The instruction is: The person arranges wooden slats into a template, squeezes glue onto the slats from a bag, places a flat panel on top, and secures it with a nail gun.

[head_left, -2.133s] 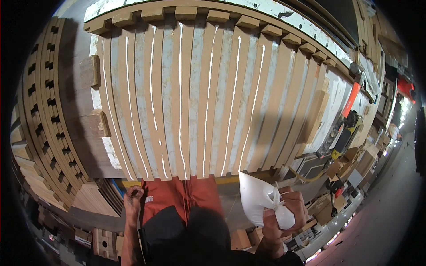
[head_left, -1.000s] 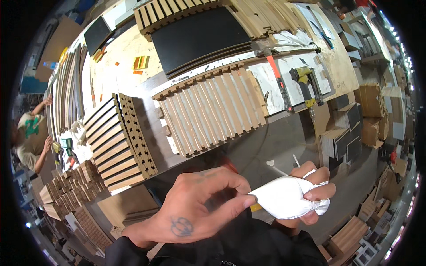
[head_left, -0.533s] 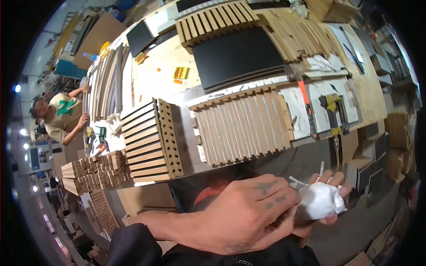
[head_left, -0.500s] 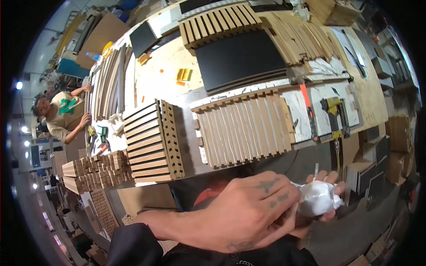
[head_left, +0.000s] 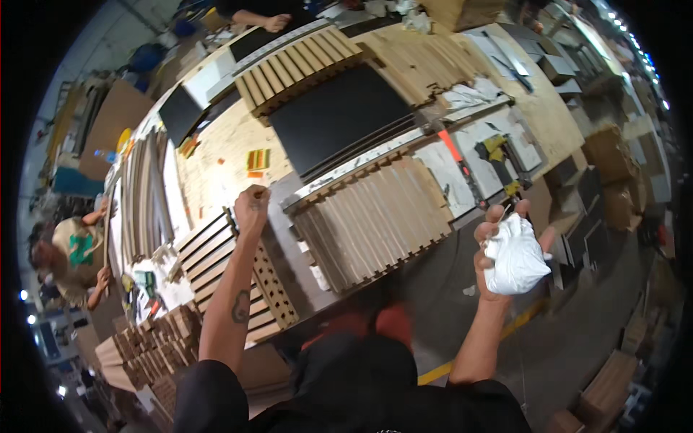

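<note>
At the far left of the frame a co-worker (head_left: 72,252) in a tan shirt bends over long strips, well apart from me. Low on the left sits a stack of wood blocks (head_left: 148,343).

My left arm comes up from the lower edge, forearm stretched nearly straight toward the middle of the frame. My left hand (head_left: 251,208) is curled into a closed fist just above the dark slat panel (head_left: 231,278) that stands on its edge, its side showing rows of holes; the fist rests at the panel's top corner, though I cannot tell if anything is pinched inside it.

Right of that, in the centre, a pale slat panel (head_left: 375,220) lies flat on the bench (head_left: 216,173). Above it lies a black sheet (head_left: 339,115), and further up another slat panel (head_left: 299,68).

My right arm rises from the lower edge on the right, elbow bent, wrist upright. My right hand (head_left: 505,249) is wrapped around a white bag (head_left: 516,256), fingers closed on its bunched top, thumb and forefinger pinching the neck. The bag hangs full and rounded over the floor, right of the bench edge; what is in it I cannot tell.
</note>
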Demonstrator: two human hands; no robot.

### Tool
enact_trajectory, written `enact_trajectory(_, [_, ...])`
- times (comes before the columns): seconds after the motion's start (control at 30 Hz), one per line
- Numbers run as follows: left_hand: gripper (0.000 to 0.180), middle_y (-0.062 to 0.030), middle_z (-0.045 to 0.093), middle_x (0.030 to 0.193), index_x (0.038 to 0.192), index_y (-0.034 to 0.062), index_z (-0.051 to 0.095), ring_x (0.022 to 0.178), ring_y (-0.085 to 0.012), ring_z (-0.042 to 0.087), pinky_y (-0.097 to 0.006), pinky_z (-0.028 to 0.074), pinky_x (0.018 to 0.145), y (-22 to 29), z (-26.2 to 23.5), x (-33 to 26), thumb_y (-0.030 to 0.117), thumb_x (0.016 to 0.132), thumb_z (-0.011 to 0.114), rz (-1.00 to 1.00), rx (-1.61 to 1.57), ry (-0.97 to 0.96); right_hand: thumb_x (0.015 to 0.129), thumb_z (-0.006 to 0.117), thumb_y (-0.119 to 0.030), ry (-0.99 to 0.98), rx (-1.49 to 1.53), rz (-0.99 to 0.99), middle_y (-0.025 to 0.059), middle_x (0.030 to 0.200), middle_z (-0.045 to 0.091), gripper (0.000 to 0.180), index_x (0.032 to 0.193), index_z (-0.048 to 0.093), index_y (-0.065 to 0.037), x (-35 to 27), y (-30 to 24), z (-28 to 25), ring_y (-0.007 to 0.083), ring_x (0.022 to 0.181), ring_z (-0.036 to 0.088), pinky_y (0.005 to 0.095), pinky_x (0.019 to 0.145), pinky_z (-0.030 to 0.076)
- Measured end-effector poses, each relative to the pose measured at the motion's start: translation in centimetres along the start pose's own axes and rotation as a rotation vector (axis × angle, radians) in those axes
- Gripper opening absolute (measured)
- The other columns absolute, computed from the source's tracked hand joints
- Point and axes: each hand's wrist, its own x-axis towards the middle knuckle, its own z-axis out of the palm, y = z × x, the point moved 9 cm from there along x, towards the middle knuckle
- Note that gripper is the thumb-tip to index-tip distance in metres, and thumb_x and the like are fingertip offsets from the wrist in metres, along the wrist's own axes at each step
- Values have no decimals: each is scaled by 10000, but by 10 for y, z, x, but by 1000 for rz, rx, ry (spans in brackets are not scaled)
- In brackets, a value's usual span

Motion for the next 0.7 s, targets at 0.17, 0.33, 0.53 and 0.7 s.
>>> enact_trajectory(0.17, [125, -213, 678, 823, 881, 15, 683, 793, -396, 656, -445, 504, 721, -34, 35, 33, 129, 842, 646, 54, 81, 188, 931, 550, -427, 327, -284, -771, 241, 1544, 309, 632, 1494, 392, -187, -18, -27, 37, 466, 1405, 306, 656, 1084, 362])
enact_trajectory(0.33, [137, -220, 606, 949, 966, 12, 637, 892, -419, 567, -489, 452, 794, -66, 66, 44, 125, 934, 567, -1, 261, 161, 939, 538, -574, 259, -173, -142, 267, 1507, 350, 668, 1437, 472, -134, -28, 25, -8, 535, 1375, 327, 698, 915, 489])
enact_trajectory(0.53, [144, -194, 608, 943, 986, 30, 655, 903, -403, 567, -501, 463, 812, -82, 76, 30, 146, 918, 603, 72, 283, 400, 931, 465, -655, 754, -460, -679, 197, 1475, 444, 671, 1412, 501, -189, -16, -4, -15, 460, 1347, 425, 610, 744, 592])
enact_trajectory(0.7, [150, -172, 611, 957, 1005, 56, 637, 925, -390, 558, -498, 449, 816, -106, 85, 42, 191, 956, 593, 52, 442, 368, 962, 442, -596, 673, -307, -78, 164, 1431, 506, 643, 1414, 488, -142, -20, -5, -123, 415, 1290, 504, 668, 1002, 434])
